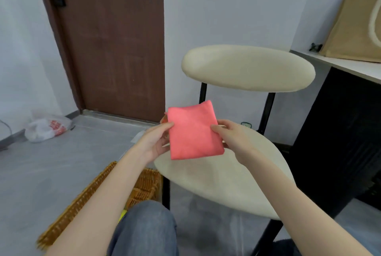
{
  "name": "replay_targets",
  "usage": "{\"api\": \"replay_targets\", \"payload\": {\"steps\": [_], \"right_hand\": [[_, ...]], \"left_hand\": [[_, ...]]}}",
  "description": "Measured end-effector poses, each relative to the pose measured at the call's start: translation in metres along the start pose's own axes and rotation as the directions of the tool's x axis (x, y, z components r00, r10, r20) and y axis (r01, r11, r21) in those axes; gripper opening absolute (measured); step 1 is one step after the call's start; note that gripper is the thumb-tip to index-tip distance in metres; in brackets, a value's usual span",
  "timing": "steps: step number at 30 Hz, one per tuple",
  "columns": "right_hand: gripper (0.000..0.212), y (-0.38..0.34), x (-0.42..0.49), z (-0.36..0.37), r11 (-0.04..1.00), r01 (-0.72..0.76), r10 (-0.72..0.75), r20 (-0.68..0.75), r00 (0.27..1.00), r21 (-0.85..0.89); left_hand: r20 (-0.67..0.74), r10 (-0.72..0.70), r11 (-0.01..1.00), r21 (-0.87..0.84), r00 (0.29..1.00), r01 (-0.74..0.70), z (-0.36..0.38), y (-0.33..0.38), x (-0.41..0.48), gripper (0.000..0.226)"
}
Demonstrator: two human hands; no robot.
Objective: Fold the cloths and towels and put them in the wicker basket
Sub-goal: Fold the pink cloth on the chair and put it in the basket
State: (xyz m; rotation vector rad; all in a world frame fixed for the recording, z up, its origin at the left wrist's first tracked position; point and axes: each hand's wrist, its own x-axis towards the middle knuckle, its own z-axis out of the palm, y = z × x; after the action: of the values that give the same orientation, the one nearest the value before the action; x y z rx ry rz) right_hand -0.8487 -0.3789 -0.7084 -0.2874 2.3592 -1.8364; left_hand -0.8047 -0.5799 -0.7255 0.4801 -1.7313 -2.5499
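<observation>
Two hands hold a folded pink cloth up over a cream chair, with the wicker basket on the floor beside it.

A brown door (111, 39) stands shut in the back wall, and the chair (226, 183), with its cream seat and black legs, fills the middle, just left of a white-topped desk (350, 66). The wicker basket (144, 185) sits on the grey floor by the chair's left front leg, partly hidden under the left forearm and a knee in jeans (144, 229). The pink cloth (193, 132), folded to a small neat square, is in the air above the seat and clear of the basket. The left hand (154, 142) pinches its left edge, thumb on the front and fingers curled behind; the right hand (233, 136) pinches the right edge the same way. A white plastic bag (47, 129) lies on the floor by the far left wall.
</observation>
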Motion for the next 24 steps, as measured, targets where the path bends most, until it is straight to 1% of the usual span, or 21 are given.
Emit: {"api": "replay_targets", "payload": {"steps": [3, 6, 10, 16, 21, 24], "right_hand": [[0.027, -0.014, -0.001, 0.034, 1.000, -0.008, 0.009, 0.062, 0.998, -0.008], [0.024, -0.023, -0.002, 0.072, 1.000, 0.009, -0.007, 0.132, 0.991, -0.019], [0.027, -0.025, 0.002, 0.122, 0.999, 0.001, 0.011, 0.219, 0.976, -0.053], [0.028, -0.010, 0.027, 0.196, 0.977, 0.022, 0.044, 0.299, 0.953, -0.212], [0.032, 0.016, 0.056, 0.247, 0.946, 0.030, 0.099, 0.375, 0.922, -0.324], [0.032, 0.036, 0.074, 0.274, 0.935, -0.007, 0.155, 0.390, 0.908, -0.356]], "left_hand": [[-0.070, 0.031, 0.999, -0.026, 0.997, -0.033, -0.033, 0.014, -0.017, 0.008], [-0.117, 0.062, 0.998, -0.012, 0.991, -0.064, -0.070, 0.023, -0.033, 0.007], [-0.186, 0.058, 0.998, -0.014, 0.981, -0.062, -0.119, 0.025, -0.049, 0.007], [-0.324, 0.001, 1.000, -0.004, 0.946, -0.003, -0.181, 0.009, -0.047, 0.006], [-0.404, -0.073, 0.997, -0.058, 0.912, 0.054, -0.226, -0.019, -0.022, 0.005], [-0.440, -0.127, 0.991, -0.101, 0.889, 0.091, -0.249, -0.040, -0.005, 0.010]]}}
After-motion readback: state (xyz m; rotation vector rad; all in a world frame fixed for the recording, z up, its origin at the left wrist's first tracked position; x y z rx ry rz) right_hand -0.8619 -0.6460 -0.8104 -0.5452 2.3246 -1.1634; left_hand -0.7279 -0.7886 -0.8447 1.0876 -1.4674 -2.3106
